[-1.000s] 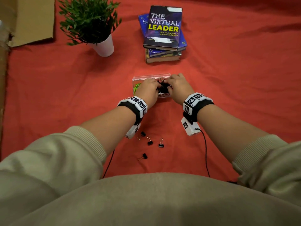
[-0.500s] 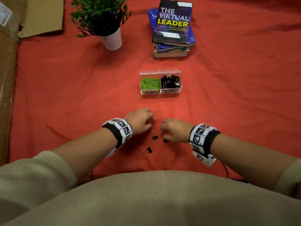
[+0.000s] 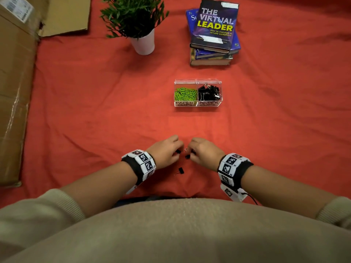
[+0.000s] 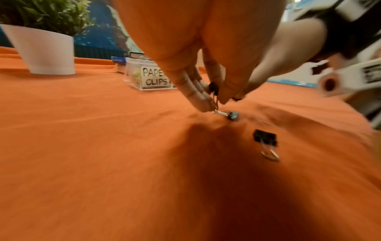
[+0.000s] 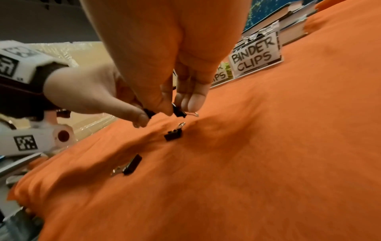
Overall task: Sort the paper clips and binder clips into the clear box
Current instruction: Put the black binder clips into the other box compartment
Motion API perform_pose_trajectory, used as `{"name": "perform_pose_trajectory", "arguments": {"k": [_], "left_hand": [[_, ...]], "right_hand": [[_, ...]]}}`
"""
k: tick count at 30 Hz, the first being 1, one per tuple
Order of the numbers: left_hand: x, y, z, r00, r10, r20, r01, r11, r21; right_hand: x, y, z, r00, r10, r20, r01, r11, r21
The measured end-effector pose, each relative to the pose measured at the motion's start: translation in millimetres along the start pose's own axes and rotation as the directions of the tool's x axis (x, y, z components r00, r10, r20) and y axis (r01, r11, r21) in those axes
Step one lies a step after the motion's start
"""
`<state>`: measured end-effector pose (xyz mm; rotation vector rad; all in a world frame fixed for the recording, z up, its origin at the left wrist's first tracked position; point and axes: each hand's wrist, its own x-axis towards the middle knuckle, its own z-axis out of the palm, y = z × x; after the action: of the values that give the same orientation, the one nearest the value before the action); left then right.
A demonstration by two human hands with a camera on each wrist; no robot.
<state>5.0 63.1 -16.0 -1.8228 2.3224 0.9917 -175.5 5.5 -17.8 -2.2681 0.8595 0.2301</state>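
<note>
The clear box [image 3: 197, 105] stands mid-cloth, green paper clips [image 3: 185, 93] in its left half, black binder clips [image 3: 209, 93] in its right. Nearer me, my left hand [image 3: 177, 151] pinches one small black binder clip [image 4: 213, 91] by its wire handles. My right hand [image 3: 191, 151] pinches another binder clip [image 5: 178, 111] between thumb and fingers. The two hands almost touch. Two loose binder clips lie on the red cloth: one [image 3: 187, 156] right under the fingertips, the other [image 3: 180, 170] closer to my body.
A potted plant in a white pot [image 3: 144, 42] stands at the back left and a stack of books [image 3: 213, 33] behind the box. Cardboard [image 3: 15, 82] lines the left edge. The red cloth [image 3: 95, 111] is wrinkled around the hands.
Both hands left the box and came back toward my body to the loose clips. Each now pinches one binder clip; two stay on the cloth.
</note>
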Motion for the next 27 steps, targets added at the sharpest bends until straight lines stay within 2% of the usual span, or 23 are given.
{"name": "perform_pose_trajectory", "arguments": {"k": [4,7,10,17,22,24,27], "left_hand": [[-14.8,5.9,-0.7,0.969,0.151,0.195,-0.168,0.983,0.072],[-17.1,9.5,1.9,0.919,0.226,0.322,-0.29,0.943,0.164],[-13.1,12.5,3.6,0.897,0.24,0.372,-0.336,0.916,0.219],[-10.4,13.2,6.9,0.891,0.215,0.401,-0.321,0.921,0.219],[-8.2,15.0,7.8,0.912,0.193,0.361,-0.275,0.942,0.191],[-7.0,13.4,10.2,0.927,0.188,0.324,-0.242,0.961,0.135],[-2.3,7.4,8.6,0.953,0.162,0.255,-0.165,0.986,-0.011]], "right_hand": [[2.9,-4.8,9.0,0.998,0.0,0.065,0.011,0.987,-0.159],[-1.3,-3.9,12.9,0.998,-0.004,0.064,0.013,0.99,-0.138],[-2.5,-1.8,13.9,0.997,-0.022,0.079,0.033,0.989,-0.147],[-2.1,-0.7,15.0,0.995,-0.035,0.09,0.046,0.991,-0.123],[-1.7,7.7,11.4,0.999,-0.023,0.042,0.021,0.998,0.059],[-1.4,12.7,6.1,0.999,0.038,-0.039,-0.032,0.987,0.16],[0.7,20.8,-12.6,0.972,0.196,-0.13,-0.143,0.931,0.336]]}}
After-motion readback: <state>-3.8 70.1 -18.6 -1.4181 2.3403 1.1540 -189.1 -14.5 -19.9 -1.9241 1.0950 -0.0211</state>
